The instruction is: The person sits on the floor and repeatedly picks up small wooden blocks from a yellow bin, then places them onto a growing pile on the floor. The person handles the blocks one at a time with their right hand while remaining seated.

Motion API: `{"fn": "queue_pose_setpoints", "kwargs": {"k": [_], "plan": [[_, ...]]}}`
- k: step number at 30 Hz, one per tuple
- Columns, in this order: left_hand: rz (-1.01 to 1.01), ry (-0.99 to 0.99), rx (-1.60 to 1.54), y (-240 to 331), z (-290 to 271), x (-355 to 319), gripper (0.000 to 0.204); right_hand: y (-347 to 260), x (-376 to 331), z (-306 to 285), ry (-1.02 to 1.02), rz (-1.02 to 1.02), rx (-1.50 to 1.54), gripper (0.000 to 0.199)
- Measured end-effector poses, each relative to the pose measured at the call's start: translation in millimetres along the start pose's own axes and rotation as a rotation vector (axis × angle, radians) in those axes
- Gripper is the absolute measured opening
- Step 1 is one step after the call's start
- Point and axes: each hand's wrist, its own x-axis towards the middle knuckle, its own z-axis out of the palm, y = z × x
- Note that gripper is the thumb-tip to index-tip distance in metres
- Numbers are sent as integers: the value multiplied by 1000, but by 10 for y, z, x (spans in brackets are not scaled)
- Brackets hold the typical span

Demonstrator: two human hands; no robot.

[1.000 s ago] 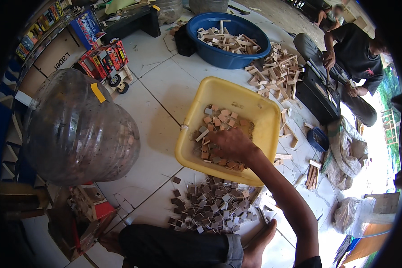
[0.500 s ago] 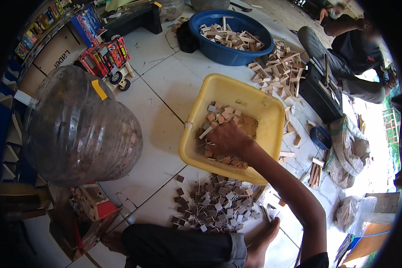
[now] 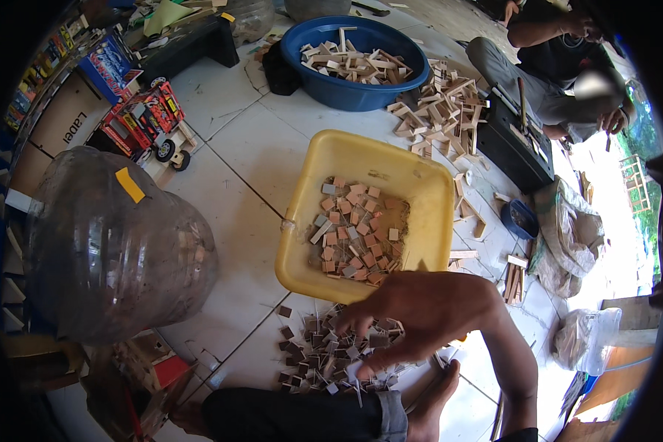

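Note:
My right hand [image 3: 427, 313] hovers over a pile of small dark square tiles with thin sticks [image 3: 309, 353] on the floor. Its thumb and fingers are spread apart, and I see nothing gripped between them. A pale tile with a stick [image 3: 356, 373] shows just below the thumb tip; whether they touch is unclear. Beyond the hand, a yellow plastic tub [image 3: 427, 195] holds many small tan and grey square tiles [image 3: 355, 228], also with sticks among them. My left hand is out of view.
A blue basin [image 3: 346, 94] of wooden pieces stands at the back beside a heap of wood offcuts [image 3: 442, 110]. On the left are a big clear plastic jar [image 3: 118, 250] and a red toy truck [image 3: 144, 121]. Another person [image 3: 560, 51] sits at the far right.
My right hand has left the yellow tub and moved toward me, over the dark tile pile, its fingers now spread. The whole view has shifted slightly.

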Motion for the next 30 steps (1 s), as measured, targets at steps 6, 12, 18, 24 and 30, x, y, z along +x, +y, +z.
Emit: {"fn": "queue_pose_setpoints", "kwargs": {"k": [6, 12, 18, 24, 30], "plan": [[73, -17, 95, -185, 159, -8, 47, 852, 447, 97, 326, 389, -278, 27], [-10, 14, 109, -197, 210, -50, 48, 1346, 709, 499, 301, 327, -368, 14], [-10, 115, 156, -135, 184, -40, 48, 1501, 793, 339, 129, 287, -455, 14], [-132, -66, 184, -20, 15, 0, 46, 1251, 639, 52, 295, 394, -231, 22], [-14, -42, 428, -22, 95, 31, 37, 462, 74, -298, 36, 210, 212, 29]]}}
